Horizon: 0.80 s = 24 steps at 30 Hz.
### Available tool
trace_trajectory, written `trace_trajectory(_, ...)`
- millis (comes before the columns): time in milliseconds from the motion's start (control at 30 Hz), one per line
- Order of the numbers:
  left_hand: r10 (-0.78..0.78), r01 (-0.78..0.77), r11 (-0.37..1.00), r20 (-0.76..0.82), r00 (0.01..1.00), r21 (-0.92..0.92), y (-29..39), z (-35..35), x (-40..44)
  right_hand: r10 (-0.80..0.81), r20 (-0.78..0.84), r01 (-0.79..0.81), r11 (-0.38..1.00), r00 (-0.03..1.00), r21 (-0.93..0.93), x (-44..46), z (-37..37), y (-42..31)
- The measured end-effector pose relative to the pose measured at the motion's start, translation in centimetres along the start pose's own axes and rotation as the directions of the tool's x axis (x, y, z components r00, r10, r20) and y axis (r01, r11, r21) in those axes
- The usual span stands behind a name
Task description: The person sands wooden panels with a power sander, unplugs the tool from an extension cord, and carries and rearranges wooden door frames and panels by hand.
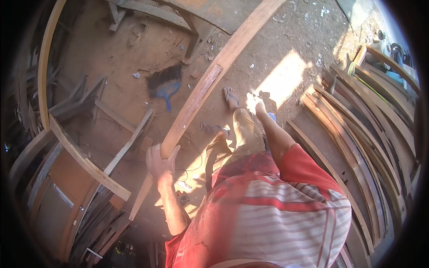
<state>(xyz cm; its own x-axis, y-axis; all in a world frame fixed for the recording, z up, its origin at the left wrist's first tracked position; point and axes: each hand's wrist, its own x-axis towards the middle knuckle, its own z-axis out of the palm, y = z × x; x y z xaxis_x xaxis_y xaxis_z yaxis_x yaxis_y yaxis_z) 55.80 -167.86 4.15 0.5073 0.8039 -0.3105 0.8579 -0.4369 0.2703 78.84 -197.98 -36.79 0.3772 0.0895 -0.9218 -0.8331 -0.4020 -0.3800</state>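
A long wooden plank [241,42] slants from the top of the view down to my left hand [161,161]. My left hand is closed around its near end, the thumb and fingers on either side of the wood. A long, rough reddish strip, like a recess, runs along the plank's upper face. To the right of the plank, apart from it, my right hand [255,104] hangs in front of my legs in strong sunlight. Glare washes out its fingers, so their pose and anything in them cannot be made out. My sandalled feet [231,97] stand on the dirt floor.
A blue broom [166,90] with dark bristles lies on the dirt. A wooden bench [196,20] stands at the top. Many long boards [357,134] lean along the right. Wooden frames and offcuts [89,169] crowd the left. A thin cable [201,154] trails near my feet.
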Motion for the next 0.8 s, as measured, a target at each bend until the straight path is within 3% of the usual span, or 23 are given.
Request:
trace_trajectory(100,-0.045,0.043,0.998,-0.031,0.999,-0.053,0.4,-0.1,0.2,0.008,0.0,-0.008,0.94,1.0,-0.342,-0.7,-4.5,4.1)
trace_trajectory(167,-0.033,0.032,0.999,-0.023,0.999,-0.035,0.2,0.1,-0.4,-0.344,-0.082,0.212,0.732,0.935,-0.648,-6.1,-5.2,2.2)
trace_trajectory(300,-0.068,0.068,0.998,-0.129,0.989,-0.005,-3.9,0.6,-3.4,-0.472,0.045,0.39,0.669,0.881,-0.632,-6.8,-6.5,0.9)
trace_trajectory(333,-0.049,0.053,0.998,-0.177,0.983,0.023,-5.6,0.6,-4.3,-0.517,0.258,0.452,0.293,0.816,-0.842,-6.7,-7.1,0.1)
trace_trajectory(367,-0.028,0.04,0.998,-0.224,0.974,0.05,-7.4,0.5,-5.4,-0.522,0.325,0.47,0.172,0.789,-0.866,-6.8,-7.5,-0.3)
trace_trajectory(467,-0.012,0.023,0.999,-0.305,0.952,0.035,-11.3,-0.1,-8.6,-0.511,0.071,0.395,0.56,0.857,-0.729,-12.7,-4.9,-4.5)
trace_trajectory(533,-0.008,0.029,0.998,-0.362,0.932,0.052,-14.4,-0.2,-10.9,-0.522,-0.011,0.39,0.652,0.853,-0.651,-16.7,-2.5,-6.4)
trace_trajectory(633,-0.024,0.062,0.995,-0.409,0.912,0.079,-18.5,-0.7,-14.0,-0.544,-0.027,0.395,0.641,0.839,-0.658,-20.2,-0.1,-6.5)
trace_trajectory(733,-0.072,0.092,0.996,-0.462,0.884,0.021,-21.4,-0.2,-15.9,-0.785,0.039,0.663,0.494,0.618,-0.562,-25.2,4.0,-7.1)
trace_trajectory(800,-0.074,0.075,0.997,-0.499,0.863,-0.017,-21.6,0.0,-16.1,-0.833,0.08,0.752,0.449,0.548,-0.482,-31.8,7.2,-10.9)
